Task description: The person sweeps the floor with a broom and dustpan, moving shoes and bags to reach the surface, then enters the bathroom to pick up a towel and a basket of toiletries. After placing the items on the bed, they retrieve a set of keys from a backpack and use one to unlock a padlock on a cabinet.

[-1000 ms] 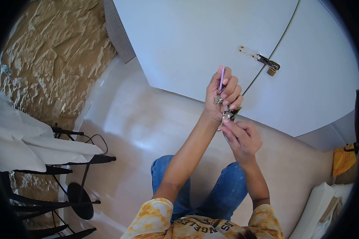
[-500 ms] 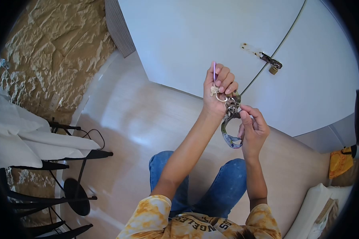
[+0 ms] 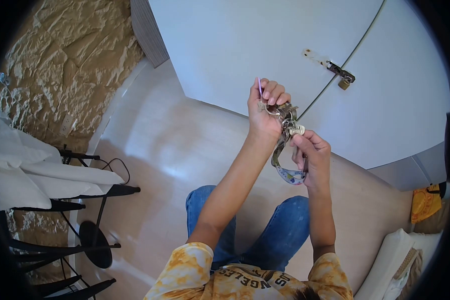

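A bunch of keys (image 3: 288,120) on metal rings hangs between my two hands. My left hand (image 3: 267,107) is closed around part of the bunch, with a thin purple item (image 3: 259,87) sticking up between thumb and fingers. Between thumb and forefinger, my right hand (image 3: 312,152) pinches a pale key (image 3: 297,130) from the bunch. A patterned lanyard (image 3: 288,175) loops down from the keys beside my right fingers. Beyond my hands, a brass padlock (image 3: 343,84) hangs on a dark latch (image 3: 339,71) across the seam of two white doors (image 3: 265,45).
Black racks (image 3: 97,245) with white cloth (image 3: 40,170) stand at the left, near a rough stone wall (image 3: 70,55). A yellow bag (image 3: 426,204) and a white cushion (image 3: 389,262) are at the lower right. My knees are below my hands.
Both hands have shifted slightly left. The pale key now shows at my right fingertips, and the keys have spread out between my hands.
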### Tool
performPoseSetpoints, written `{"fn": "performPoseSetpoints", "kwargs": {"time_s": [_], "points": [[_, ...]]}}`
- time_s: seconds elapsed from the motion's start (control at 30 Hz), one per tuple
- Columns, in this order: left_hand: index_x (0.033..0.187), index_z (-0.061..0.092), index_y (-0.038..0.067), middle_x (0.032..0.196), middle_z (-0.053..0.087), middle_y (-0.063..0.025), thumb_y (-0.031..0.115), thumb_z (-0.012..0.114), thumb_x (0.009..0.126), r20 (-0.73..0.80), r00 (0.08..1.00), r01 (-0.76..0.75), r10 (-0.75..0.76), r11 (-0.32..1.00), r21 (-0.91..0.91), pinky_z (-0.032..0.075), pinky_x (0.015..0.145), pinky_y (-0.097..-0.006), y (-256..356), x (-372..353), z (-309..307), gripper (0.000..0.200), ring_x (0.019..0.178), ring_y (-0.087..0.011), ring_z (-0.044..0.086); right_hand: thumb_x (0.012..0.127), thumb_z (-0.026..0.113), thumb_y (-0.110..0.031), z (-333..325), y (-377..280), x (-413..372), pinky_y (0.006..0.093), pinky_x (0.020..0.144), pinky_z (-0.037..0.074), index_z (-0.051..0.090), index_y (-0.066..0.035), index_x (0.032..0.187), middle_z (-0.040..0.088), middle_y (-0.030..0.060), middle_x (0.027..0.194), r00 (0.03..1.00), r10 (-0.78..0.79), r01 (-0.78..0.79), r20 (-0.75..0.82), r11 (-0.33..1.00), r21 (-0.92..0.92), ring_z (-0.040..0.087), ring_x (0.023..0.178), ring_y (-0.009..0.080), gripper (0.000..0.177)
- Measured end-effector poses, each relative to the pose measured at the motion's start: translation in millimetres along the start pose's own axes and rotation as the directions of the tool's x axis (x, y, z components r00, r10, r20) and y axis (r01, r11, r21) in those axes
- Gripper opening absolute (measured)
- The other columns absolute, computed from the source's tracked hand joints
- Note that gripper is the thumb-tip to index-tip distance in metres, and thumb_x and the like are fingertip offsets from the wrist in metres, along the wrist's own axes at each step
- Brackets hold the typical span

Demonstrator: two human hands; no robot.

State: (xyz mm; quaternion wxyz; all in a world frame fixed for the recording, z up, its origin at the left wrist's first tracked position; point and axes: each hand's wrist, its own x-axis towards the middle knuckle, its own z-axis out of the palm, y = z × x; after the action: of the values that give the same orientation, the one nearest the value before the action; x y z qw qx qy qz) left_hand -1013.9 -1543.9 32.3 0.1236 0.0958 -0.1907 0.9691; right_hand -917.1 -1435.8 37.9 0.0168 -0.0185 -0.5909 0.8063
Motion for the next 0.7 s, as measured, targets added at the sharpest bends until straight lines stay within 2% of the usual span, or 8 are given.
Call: {"fn": "performPoseSetpoints", "kwargs": {"time_s": [0.23, 0.43, 0.53, 0.7], "points": [[0.065, 0.042, 0.007, 0.051, 0.034, 0.0014, 0.016, 0.041, 0.088, -0.013, 1.000, 0.021, -0.022, 0.999, -0.034, 0.031, 0.047, -0.0234, 5, 0, -2, 0.024, 0.045, -0.0101, 0.034, 0.082, 0.057, -0.025, -1, -12, 2, 0.0188, 0.037, 0.030, 0.057, 0.000, 0.071, 0.052, 0.0027, 0.061, 0.998, 0.063, -0.063, 0.024, 0.998, 0.021, 0.038, 0.037, 0.0046, 0.027], [0.063, 0.039, 0.008, 0.052, 0.034, 0.0013, 0.015, 0.039, 0.089, -0.009, 0.999, 0.046, -0.047, 0.997, -0.065, 0.032, 0.047, -0.0237, 9, 3, -6, 0.026, 0.046, -0.0102, 0.034, 0.084, 0.055, -0.027, 1, -12, 8, 0.0187, 0.037, 0.029, 0.056, -0.001, 0.072, 0.052, 0.0035, 0.061, 0.998, 0.056, -0.055, -0.010, 0.998, 0.004, 0.038, 0.036, 0.0047, 0.029], [0.062, 0.037, 0.008, 0.052, 0.034, 0.0012, 0.015, 0.038, 0.089, -0.004, 0.997, 0.079, -0.080, 0.991, -0.104, 0.032, 0.048, -0.0238, 10, 2, -7, 0.027, 0.046, -0.0103, 0.034, 0.084, 0.055, -0.028, 5, -10, 12, 0.0183, 0.036, 0.028, 0.056, -0.001, 0.074, 0.055, 0.0060, 0.064, 0.998, 0.042, -0.040, -0.052, 0.998, 0.047, 0.037, 0.036, 0.0049, 0.029], [0.061, 0.036, 0.009, 0.052, 0.033, 0.0013, 0.014, 0.037, 0.089, -0.033, 0.995, 0.086, -0.091, 0.985, -0.149, 0.031, 0.049, -0.0241, 11, 1, -4, 0.028, 0.046, -0.0104, 0.033, 0.084, 0.055, -0.030, -1, -2, 16, 0.0180, 0.035, 0.028, 0.057, -0.001, 0.079, 0.060, 0.0120, 0.075, 0.993, 0.098, -0.105, 0.063, 0.987, 0.123, 0.037, 0.035, 0.0058, 0.029]]}}
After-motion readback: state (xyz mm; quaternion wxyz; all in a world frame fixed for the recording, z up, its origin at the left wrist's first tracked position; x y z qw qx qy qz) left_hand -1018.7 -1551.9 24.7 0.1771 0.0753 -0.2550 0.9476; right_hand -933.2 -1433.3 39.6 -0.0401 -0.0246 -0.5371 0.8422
